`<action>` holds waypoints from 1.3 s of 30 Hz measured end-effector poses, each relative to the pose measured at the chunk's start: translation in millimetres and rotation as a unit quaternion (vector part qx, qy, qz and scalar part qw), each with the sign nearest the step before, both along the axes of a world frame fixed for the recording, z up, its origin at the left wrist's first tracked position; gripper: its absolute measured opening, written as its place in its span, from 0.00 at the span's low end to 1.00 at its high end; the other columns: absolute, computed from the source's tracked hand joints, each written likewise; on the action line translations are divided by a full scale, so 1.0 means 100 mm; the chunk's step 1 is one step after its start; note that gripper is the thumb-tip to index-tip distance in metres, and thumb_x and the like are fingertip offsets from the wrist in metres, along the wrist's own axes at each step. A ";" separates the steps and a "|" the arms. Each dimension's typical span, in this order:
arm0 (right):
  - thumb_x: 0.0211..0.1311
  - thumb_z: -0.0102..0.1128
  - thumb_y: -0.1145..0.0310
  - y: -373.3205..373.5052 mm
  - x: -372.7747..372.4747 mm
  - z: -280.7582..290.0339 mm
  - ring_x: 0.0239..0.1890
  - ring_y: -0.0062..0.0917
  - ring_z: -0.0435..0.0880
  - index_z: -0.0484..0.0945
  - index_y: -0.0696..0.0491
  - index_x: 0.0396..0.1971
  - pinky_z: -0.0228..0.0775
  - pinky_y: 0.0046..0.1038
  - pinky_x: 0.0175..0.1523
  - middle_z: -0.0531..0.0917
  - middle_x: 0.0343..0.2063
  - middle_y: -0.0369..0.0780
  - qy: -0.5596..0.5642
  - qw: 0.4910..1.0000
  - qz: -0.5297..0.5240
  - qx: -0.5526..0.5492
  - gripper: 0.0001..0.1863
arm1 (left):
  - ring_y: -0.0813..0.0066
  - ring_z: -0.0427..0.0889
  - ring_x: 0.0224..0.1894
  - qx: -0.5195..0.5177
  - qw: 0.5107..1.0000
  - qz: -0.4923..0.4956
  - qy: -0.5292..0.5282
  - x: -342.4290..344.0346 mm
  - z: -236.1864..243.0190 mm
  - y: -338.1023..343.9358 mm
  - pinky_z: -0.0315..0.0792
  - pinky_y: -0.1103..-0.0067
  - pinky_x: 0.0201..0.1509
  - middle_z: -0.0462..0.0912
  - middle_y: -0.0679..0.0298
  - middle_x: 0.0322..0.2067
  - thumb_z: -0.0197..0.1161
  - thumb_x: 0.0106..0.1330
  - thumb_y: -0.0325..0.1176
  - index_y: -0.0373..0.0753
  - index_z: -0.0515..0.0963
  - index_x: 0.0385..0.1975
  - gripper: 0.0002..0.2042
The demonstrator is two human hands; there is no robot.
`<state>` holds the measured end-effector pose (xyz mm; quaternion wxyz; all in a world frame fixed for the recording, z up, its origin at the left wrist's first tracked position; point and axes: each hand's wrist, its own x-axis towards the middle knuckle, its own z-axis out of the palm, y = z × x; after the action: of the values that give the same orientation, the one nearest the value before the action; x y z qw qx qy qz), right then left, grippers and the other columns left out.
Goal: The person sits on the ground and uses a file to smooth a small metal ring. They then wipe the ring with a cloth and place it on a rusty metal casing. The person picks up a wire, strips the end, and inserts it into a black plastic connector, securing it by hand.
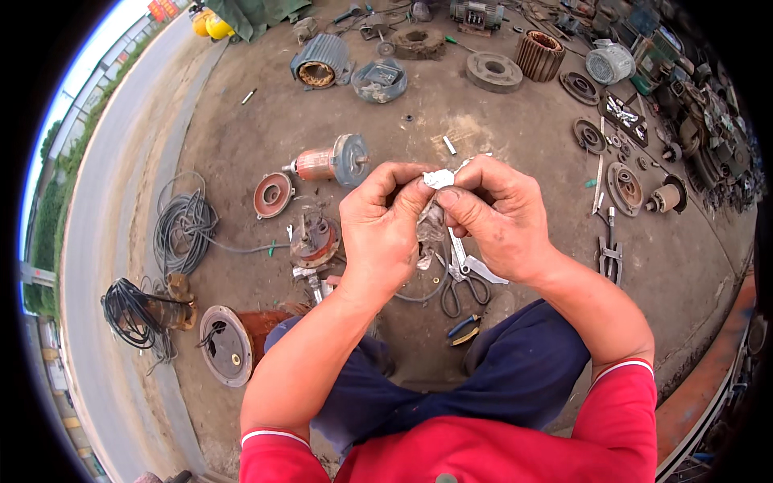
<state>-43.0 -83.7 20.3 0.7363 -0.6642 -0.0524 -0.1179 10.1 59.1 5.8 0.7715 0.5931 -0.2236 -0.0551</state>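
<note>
A small white crumpled piece [439,179], perhaps paper or film, is pinched between both hands in front of me. My left hand [380,221] grips its left side with thumb and curled forefinger. On the other side my right hand [501,213] pinches it the same way. A crinkled, clear-looking wrapping [431,221] shows just below the thumbs; I cannot tell whether it is joined to the white piece. Below my hands on the ground lie black-handled scissors [465,290] and pliers with blue and yellow handles [464,330]. A hammer [308,279] rests near my left forearm.
An orange rotor with a grey end cover [352,159], a red ring-shaped cover [274,196] and a coiled grey cable [183,233] lie to the left. Motor housings [322,60] stand farther off. Round metal covers [625,189], a puller [609,259] and heaped parts [708,121] are on the right.
</note>
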 end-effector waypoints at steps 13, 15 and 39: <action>0.63 0.62 0.76 -0.06 0.02 0.00 0.25 0.12 0.74 0.75 0.58 0.30 0.68 0.20 0.29 0.79 0.23 0.33 0.021 0.996 0.016 -0.080 0.04 | 0.83 0.74 0.32 0.143 0.973 0.038 -0.176 0.13 0.05 0.13 0.71 0.81 0.35 0.79 0.70 0.29 0.61 0.67 0.26 0.31 0.79 0.34 0.05; 0.63 0.62 0.76 0.01 0.03 -0.07 0.26 0.12 0.74 0.75 0.59 0.30 0.69 0.20 0.30 0.79 0.24 0.33 -0.002 0.996 -0.020 -0.085 0.04 | 0.82 0.74 0.30 -0.029 0.995 0.014 0.094 0.02 0.01 0.02 0.70 0.81 0.34 0.78 0.70 0.27 0.60 0.67 0.25 0.30 0.79 0.33 0.04; 0.67 0.58 0.67 -0.15 0.11 -0.03 0.26 0.15 0.78 0.78 0.61 0.35 0.73 0.19 0.33 0.81 0.25 0.36 0.088 0.995 -0.050 0.018 0.11 | 0.85 0.75 0.35 0.082 0.989 -0.036 0.120 0.17 -0.16 0.15 0.69 0.84 0.41 0.81 0.68 0.33 0.63 0.67 0.30 0.32 0.79 0.40 0.08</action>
<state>-31.6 -99.1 17.3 0.7433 -0.6602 0.0480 -0.0966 27.0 74.1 -9.8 0.7394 0.6347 -0.1451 -0.1714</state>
